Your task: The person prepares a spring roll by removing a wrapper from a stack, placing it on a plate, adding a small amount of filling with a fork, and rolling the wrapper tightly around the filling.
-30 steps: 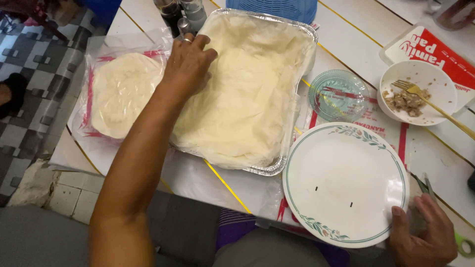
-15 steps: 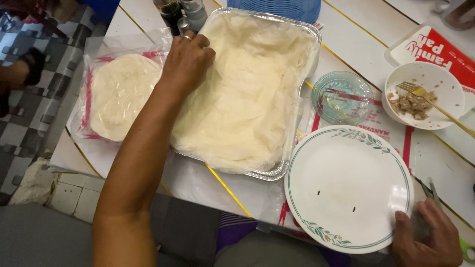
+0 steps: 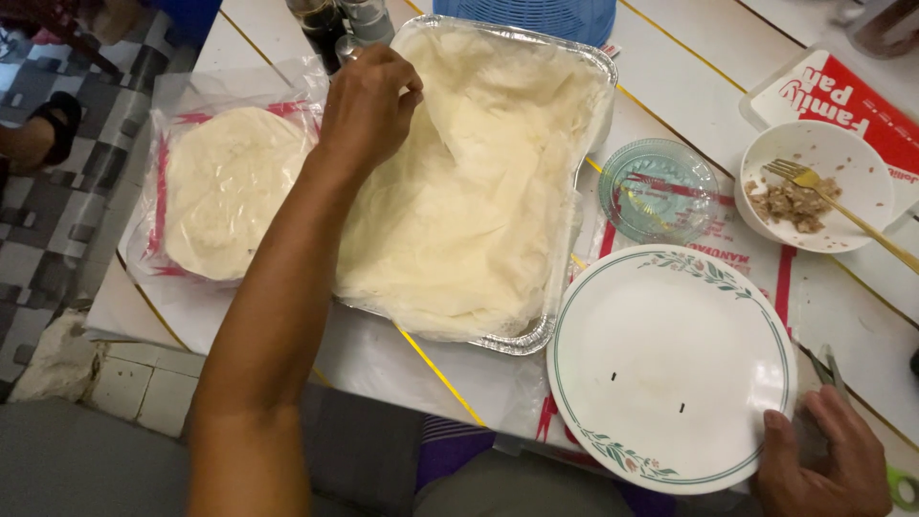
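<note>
The left hand [image 3: 369, 105] pinches the edge of a thin pale wrapper sheet [image 3: 479, 182] and lifts it from the stack in the foil tray [image 3: 536, 337] at twelve o'clock. The right hand [image 3: 828, 460] grips the white plate [image 3: 670, 364] at its five o'clock rim. A bag of round wrappers [image 3: 225, 191] lies at nine o'clock (just beside the tray), a small glass dish [image 3: 659, 190] and a white bowl [image 3: 823, 187] at two o'clock.

The plate [image 3: 670, 369] is white with a green leafy rim; the tray [image 3: 536, 335] silver, its wrappers [image 3: 479, 211] cream; the floor [image 3: 57, 220] grey checked.
</note>
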